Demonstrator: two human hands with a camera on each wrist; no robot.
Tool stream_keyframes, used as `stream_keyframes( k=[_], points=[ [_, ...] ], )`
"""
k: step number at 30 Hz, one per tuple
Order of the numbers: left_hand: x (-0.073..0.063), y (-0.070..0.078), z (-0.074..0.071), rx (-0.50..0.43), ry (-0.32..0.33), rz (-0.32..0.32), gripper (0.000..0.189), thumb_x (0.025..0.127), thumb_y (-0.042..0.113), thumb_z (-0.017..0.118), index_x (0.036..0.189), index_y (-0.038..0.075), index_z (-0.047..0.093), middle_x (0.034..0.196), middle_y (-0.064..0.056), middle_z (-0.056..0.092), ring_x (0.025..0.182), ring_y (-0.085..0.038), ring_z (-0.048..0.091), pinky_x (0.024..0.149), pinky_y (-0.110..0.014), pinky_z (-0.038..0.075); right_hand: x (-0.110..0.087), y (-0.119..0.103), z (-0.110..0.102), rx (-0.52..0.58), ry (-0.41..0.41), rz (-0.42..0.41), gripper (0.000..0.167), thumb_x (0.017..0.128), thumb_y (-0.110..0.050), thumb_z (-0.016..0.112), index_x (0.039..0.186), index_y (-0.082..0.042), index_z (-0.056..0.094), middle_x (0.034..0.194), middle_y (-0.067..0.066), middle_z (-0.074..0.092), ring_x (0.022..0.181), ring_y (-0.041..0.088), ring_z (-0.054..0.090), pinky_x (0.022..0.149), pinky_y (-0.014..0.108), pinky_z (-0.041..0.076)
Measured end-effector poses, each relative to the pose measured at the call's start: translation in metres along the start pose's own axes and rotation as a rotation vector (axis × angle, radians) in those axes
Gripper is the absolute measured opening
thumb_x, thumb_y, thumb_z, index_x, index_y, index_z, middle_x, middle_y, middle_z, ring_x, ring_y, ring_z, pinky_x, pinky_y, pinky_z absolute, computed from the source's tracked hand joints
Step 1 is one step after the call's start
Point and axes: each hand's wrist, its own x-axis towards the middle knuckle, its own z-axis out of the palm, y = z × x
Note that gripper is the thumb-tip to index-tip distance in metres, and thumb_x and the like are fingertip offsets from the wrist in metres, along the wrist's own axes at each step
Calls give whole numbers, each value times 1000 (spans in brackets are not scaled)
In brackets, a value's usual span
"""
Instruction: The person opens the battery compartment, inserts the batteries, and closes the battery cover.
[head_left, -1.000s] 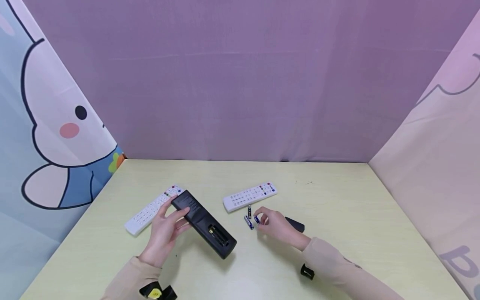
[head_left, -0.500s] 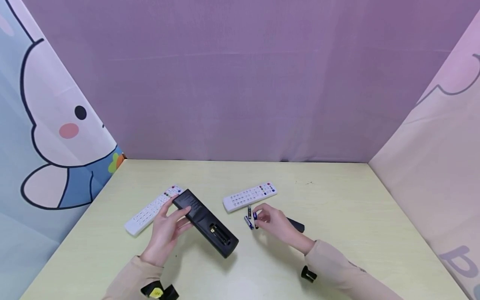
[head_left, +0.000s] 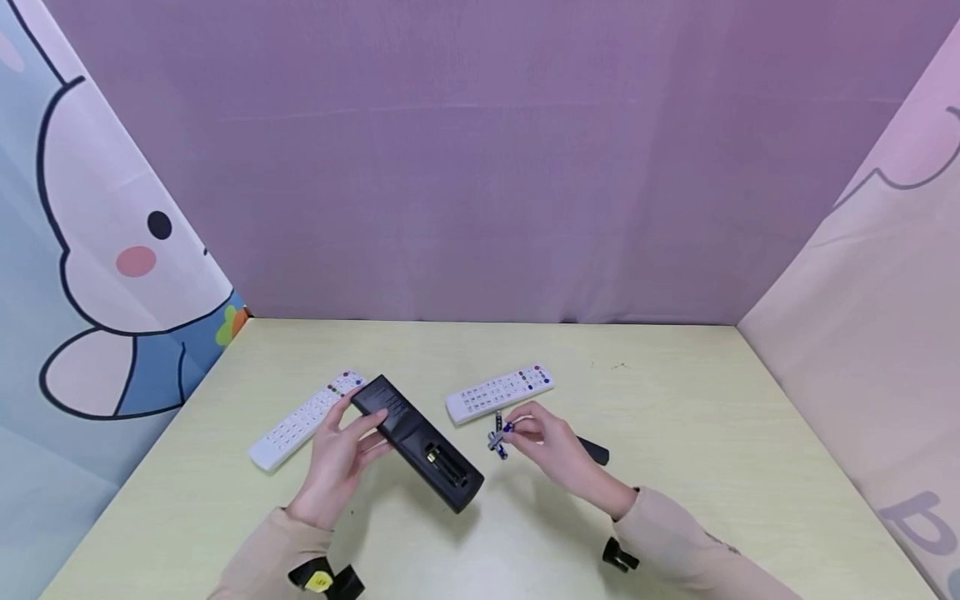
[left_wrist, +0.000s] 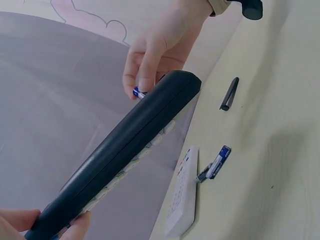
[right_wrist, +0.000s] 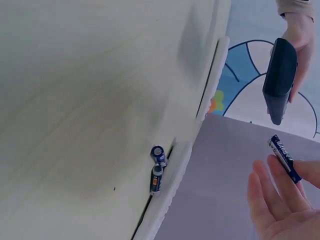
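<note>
My left hand (head_left: 337,467) grips a black remote control (head_left: 408,433) by its upper end, thumb on the back, tilted above the table. Its battery compartment (head_left: 447,467) is uncovered, and what looks like a black battery with a gold end lies in one side. Between thumb and fingers, my right hand (head_left: 551,450) pinches a blue-and-silver battery (right_wrist: 283,157) above the table, apart from the remote. Two more batteries lie below that hand: a blue one (left_wrist: 219,162) and a darker one (right_wrist: 156,180). A black battery cover (head_left: 594,451) sits behind the right wrist.
One white remote (head_left: 303,421) lies button side up behind the left hand. Another white remote (head_left: 498,394) rests just beyond the loose batteries. The pale table (head_left: 675,392) is bounded by a purple backdrop (head_left: 495,208) and printed side cloths.
My right hand has lifted its battery off the table and turned it to point sideways toward the remote. The left hand has shifted the black remote slightly right.
</note>
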Motion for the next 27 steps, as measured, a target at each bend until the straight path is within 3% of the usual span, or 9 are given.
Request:
stream_keyframes(
  k=[5,9,19,27],
  points=[
    [1,-1,2,-1,-3,-7,67,83,-3,51,140,17,22,87,-2,60,73,-17,65,72,-31,55,-6,-15,1,-3,22,-13,14,83,-9,60,95,-4,54,89,9,66,88,22,62,76,30,53],
    [1,-1,5,-8,-5,-3,68,83,-3,52,140,17,21,88,-2,59,73,-17,65,72,-30,55,-6,-3,4,-24,28,-67,15,80,-17,65,92,-10,59,86,-1,66,83,13,61,71,23,52],
    [2,-2,11,-22,-21,11,64,84,-3,51,139,16,24,87,-2,61,74,-18,65,70,-30,55,-14,-12,8,-48,52,-259,9,76,-18,68,83,-13,65,87,-4,66,80,7,60,77,32,52],
    [1,-2,15,-27,-24,20,64,83,-3,51,139,15,24,89,-4,60,73,-18,65,72,-31,55,-17,-15,11,-48,42,-316,10,75,-15,70,81,-11,64,90,0,67,87,11,61,85,29,49]
  ],
)
